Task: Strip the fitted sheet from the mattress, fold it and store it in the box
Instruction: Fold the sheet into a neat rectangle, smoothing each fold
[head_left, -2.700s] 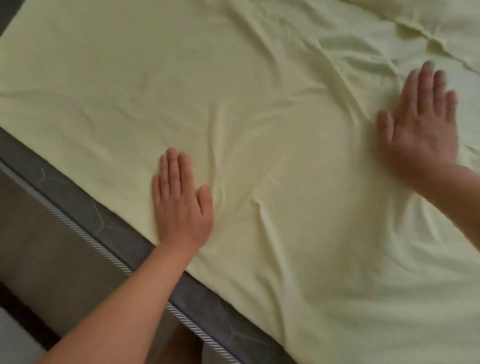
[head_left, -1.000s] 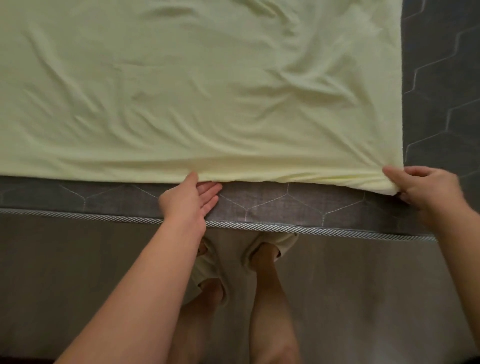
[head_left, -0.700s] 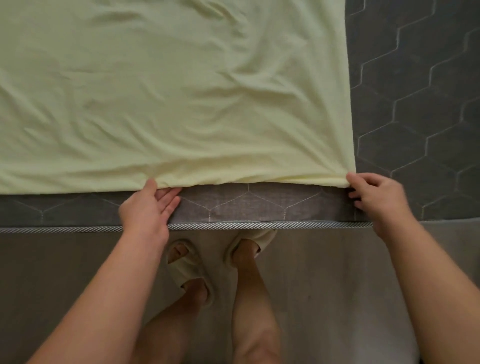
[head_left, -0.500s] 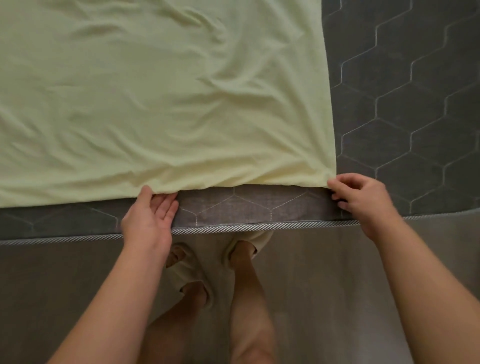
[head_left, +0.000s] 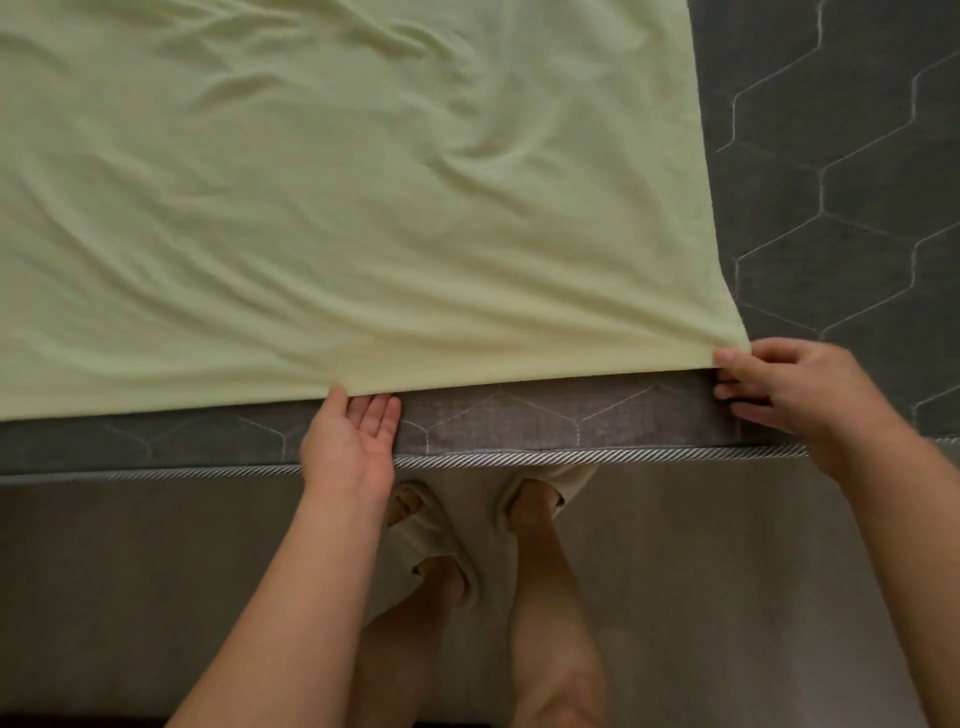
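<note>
Since the pale yellow-green fitted sheet (head_left: 363, 208) needs folding on the grey quilted mattress (head_left: 519, 421), right hand (head_left: 795, 389) fingers pinch its corner, left hand (head_left: 348, 441) fingers loose, thumb at hem.

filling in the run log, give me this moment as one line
sheet: spread on mattress | left hand: palm up, thumb at near edge | right hand: pinches near right corner
</note>
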